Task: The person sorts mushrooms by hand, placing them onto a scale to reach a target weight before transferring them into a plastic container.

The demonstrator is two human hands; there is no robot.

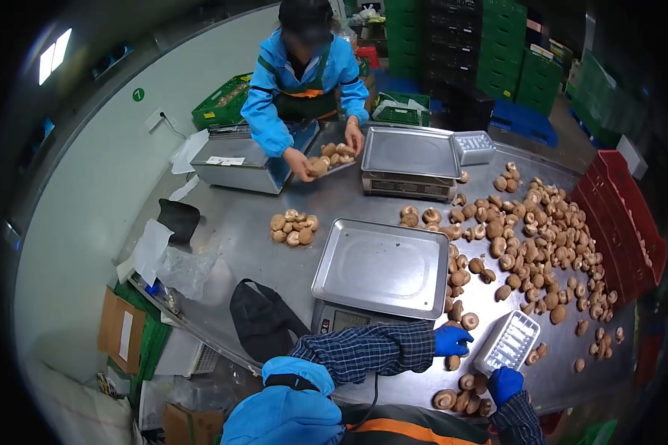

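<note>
My left hand [453,340], in a blue glove, is among mushrooms beside the steel scale pan [382,267]. Its fingers are slightly bent and appear apart, close to a brown mushroom [469,321]; I make out nothing between them. My right hand [505,385], also gloved in blue, grips the near end of a white plastic tray [511,341], which is tilted and shows its ribbed bottom with no mushrooms in it. A small group of mushrooms [464,400] lies by the table edge between my arms.
Many loose mushrooms [545,245] spread across the steel table toward a tipped red crate [620,222]. Opposite, a co-worker [304,74] in blue holds a tray of mushrooms [332,158] near a second scale [410,152]. A mushroom pile [294,227] and black cloth [263,319] lie left.
</note>
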